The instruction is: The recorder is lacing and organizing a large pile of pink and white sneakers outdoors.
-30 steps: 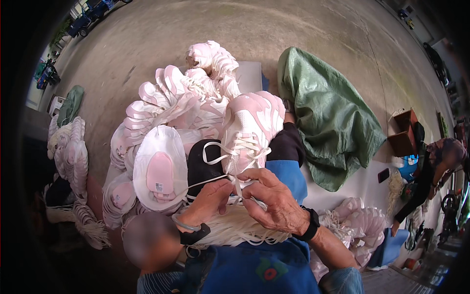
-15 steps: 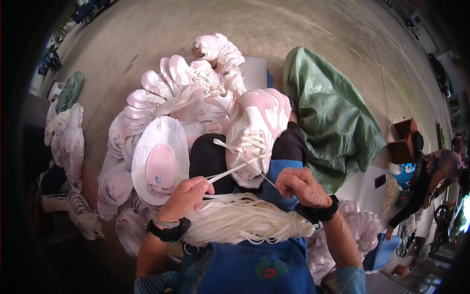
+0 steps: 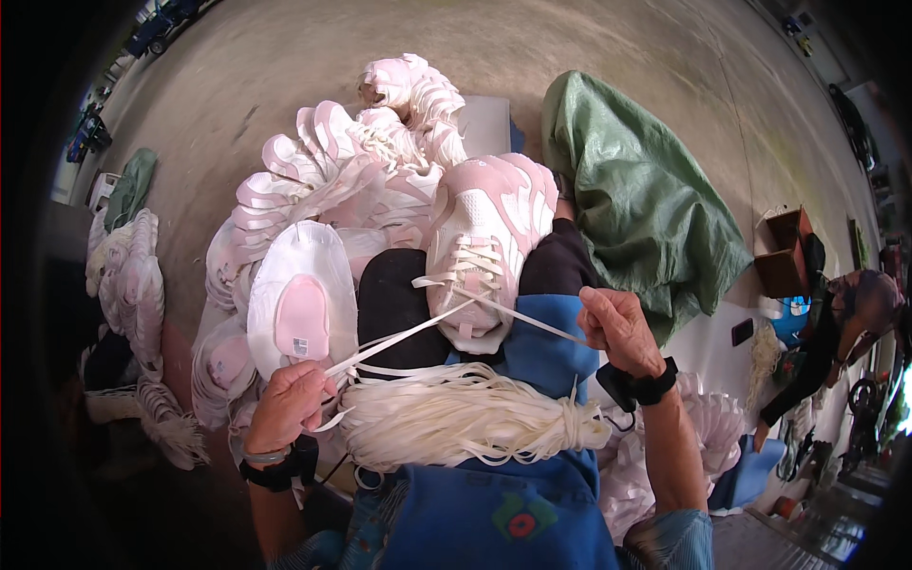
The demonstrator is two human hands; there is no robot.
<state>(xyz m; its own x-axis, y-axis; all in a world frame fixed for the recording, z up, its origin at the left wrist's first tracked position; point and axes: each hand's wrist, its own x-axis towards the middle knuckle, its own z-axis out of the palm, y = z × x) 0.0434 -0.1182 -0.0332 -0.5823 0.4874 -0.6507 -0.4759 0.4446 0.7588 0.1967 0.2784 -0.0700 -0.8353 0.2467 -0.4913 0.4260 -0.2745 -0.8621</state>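
A pink and white shoe upper (image 3: 472,242) lies on my lap between my knees, at the front of a stack of like uppers. A cream shoelace (image 3: 404,334) is threaded through its eyelets, and the two ends cross over the tongue. Pinched in my left hand (image 3: 288,407), one end runs down to the left. My right hand (image 3: 619,328) is closed on the other end, drawn out to the right. Both lengths look taut. Across my lap, below the shoe upper, rests a thick bundle of cream laces (image 3: 465,415).
A white-lined upper (image 3: 302,294) with a pink insole patch stands left of my knee. Beyond it are heaped many shoe uppers (image 3: 328,176). A green sack (image 3: 646,209) lies at the right. Another person (image 3: 836,332) bends at the far right, near a brown box (image 3: 785,242).
My hands have moved apart, the left down and leftward, the right up and rightward. The lace ends between them and the shoe upper are longer.
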